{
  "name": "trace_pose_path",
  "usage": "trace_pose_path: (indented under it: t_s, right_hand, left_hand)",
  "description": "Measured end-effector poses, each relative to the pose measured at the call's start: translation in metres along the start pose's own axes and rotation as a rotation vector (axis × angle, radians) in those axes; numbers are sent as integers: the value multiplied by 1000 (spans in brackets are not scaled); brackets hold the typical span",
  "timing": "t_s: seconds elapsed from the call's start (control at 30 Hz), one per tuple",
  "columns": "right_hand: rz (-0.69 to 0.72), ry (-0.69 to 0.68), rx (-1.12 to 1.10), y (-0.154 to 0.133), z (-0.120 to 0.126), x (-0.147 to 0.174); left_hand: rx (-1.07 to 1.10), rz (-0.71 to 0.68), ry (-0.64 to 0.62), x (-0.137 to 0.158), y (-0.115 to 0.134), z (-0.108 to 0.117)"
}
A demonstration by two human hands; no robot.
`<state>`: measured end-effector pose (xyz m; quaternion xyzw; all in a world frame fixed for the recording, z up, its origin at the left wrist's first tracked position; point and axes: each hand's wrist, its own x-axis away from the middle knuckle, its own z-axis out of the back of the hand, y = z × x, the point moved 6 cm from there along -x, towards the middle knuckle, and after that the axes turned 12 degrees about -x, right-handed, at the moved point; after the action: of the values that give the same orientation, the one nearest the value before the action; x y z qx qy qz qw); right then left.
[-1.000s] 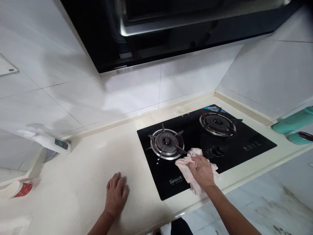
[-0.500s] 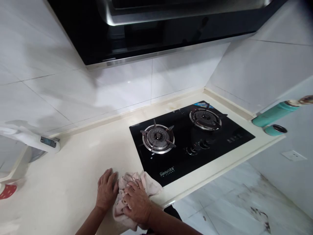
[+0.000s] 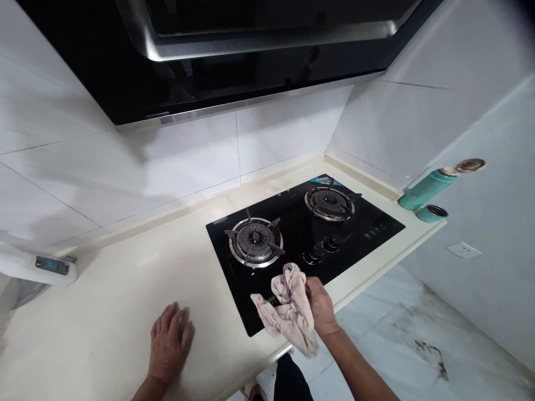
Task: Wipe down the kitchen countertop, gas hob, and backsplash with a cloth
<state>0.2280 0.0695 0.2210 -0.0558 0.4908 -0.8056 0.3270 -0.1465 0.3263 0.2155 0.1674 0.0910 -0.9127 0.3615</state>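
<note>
A crumpled, pale pink cloth (image 3: 295, 312) hangs from my right hand (image 3: 321, 306), whose fingers are closed on its right side. The cloth is over the front left part of the black gas stove (image 3: 288, 239) and partly covers the brand lettering. My left hand (image 3: 169, 340) rests on the cream countertop (image 3: 125, 278), left of the stove, with its fingers stretched out and nothing in it. Behind the cloth is the stove's left burner (image 3: 256, 240); the right burner (image 3: 330, 203) lies farther back. Two control knobs (image 3: 321, 250) sit just beyond my right hand.
A dark range hood (image 3: 251, 72) overhangs the counter. At the right end stand a teal flask (image 3: 430, 188) and its teal cup (image 3: 432, 213). A white appliance with a small display (image 3: 52, 265) is at the far left. The counter's front edge drops to a tiled floor (image 3: 376, 340).
My right hand has lifted the cloth from the counter and carried it right, over the stove's front. My left hand stays on the counter. The view has shifted to the right.
</note>
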Motion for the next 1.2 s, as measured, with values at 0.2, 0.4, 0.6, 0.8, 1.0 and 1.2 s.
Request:
trace_pose_path:
  t_s: [0.2,0.4,0.6,0.8,1.0,1.2]
  right_hand:
    - [-31,38,15,-33,-1,18]
    - [202,-260,384,-75,-66,77]
    - [258,-201,415,-42,-53,27]
    - [106,-48,377,-16,-41,-23]
    - [6,-59,192,2,-41,-92]
    - [-119,-229,324,4,-58,-142]
  left_hand:
    - [-13,-4,9,0,0,1]
    - [-17,2,1,2,-1,-2]
    - [-14,28,-50,3,-2,-4]
    - [-34,6,-35,5,-3,-5]
    - [-30,37,-74,12,-14,-18]
    - [-72,455,-264,-1,11,-23]
